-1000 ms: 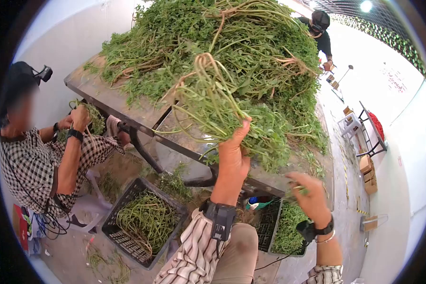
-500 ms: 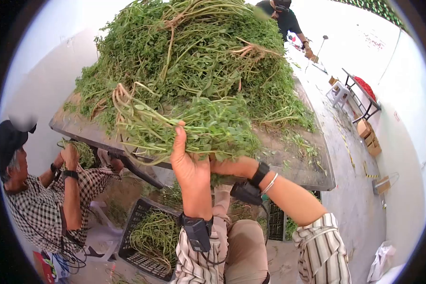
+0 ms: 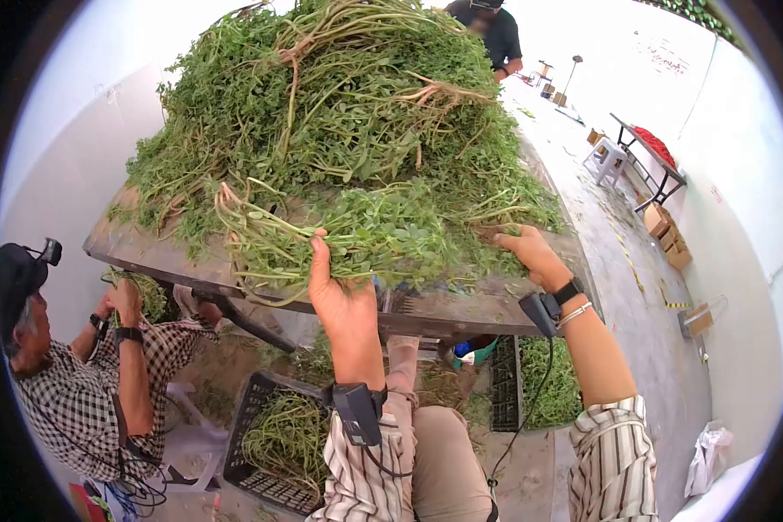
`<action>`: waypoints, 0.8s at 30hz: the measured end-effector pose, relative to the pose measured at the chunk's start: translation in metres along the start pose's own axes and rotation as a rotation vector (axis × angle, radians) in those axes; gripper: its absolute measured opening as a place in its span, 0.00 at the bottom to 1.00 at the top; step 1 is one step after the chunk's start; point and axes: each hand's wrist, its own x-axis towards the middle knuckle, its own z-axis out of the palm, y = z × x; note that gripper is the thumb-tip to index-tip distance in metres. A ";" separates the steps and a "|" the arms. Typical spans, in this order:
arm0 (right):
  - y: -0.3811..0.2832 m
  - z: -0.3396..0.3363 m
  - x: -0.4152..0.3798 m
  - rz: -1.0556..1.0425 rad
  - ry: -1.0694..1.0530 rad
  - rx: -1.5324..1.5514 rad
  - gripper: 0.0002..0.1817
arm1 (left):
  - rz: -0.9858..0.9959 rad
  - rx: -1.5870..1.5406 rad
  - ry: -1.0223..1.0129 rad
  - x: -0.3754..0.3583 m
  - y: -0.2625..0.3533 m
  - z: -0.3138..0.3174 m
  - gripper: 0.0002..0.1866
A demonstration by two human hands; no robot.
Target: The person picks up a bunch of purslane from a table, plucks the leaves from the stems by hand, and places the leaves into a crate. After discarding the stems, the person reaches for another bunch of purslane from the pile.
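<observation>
My left hand (image 3: 344,304) is closed around a bunch of leafy green stems (image 3: 383,230), its thumb on top and the pale root ends pointing left. The bunch is held over the near edge of the table (image 3: 183,261). On the right, my right hand (image 3: 531,250) reaches to the near right side of the big heap of greens (image 3: 357,113), thumb and fingers closed at some stems; what lies between the fingertips is too small to make out.
Below the table stand a black crate of stems (image 3: 287,439) and another crate of greens (image 3: 550,383). A person in a checked shirt (image 3: 70,383) sits at left holding greens. Another person (image 3: 500,39) is behind the heap. A stool (image 3: 606,161) and boxes (image 3: 667,235) are at right.
My right hand has left the bunch and moved right to the heap's edge. My left hand still holds the bunch. The person behind has bent lower, and the view has shifted slightly.
</observation>
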 end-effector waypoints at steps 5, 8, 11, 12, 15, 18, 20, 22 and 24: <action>0.008 -0.024 -0.025 -0.020 0.062 0.122 0.09 | -0.056 0.026 -0.013 0.000 -0.016 -0.008 0.12; 0.012 -0.030 -0.033 -0.095 0.131 0.150 0.08 | -0.087 0.008 -0.074 0.005 -0.024 -0.017 0.11; 0.005 -0.033 -0.050 -0.195 0.102 0.195 0.08 | -0.125 0.003 -0.129 0.002 -0.022 -0.015 0.10; 0.004 -0.034 -0.054 -0.219 0.099 0.193 0.08 | -0.136 0.008 -0.148 0.001 -0.023 -0.014 0.10; -0.003 -0.037 -0.068 -0.231 0.055 0.220 0.08 | -0.155 0.048 -0.120 -0.007 -0.026 -0.011 0.10; -0.017 -0.038 -0.079 -0.291 0.048 0.080 0.08 | -0.158 0.069 -0.113 -0.007 -0.031 -0.011 0.10; -0.026 -0.037 -0.084 -0.341 0.031 0.063 0.08 | -0.188 0.070 -0.163 -0.005 -0.037 -0.015 0.10; -0.029 -0.035 -0.083 -0.392 0.032 0.000 0.08 | -0.182 0.067 -0.155 -0.005 -0.041 -0.013 0.10; -0.037 -0.029 -0.084 -0.372 0.000 0.041 0.08 | -0.175 0.088 -0.185 -0.004 -0.043 -0.016 0.10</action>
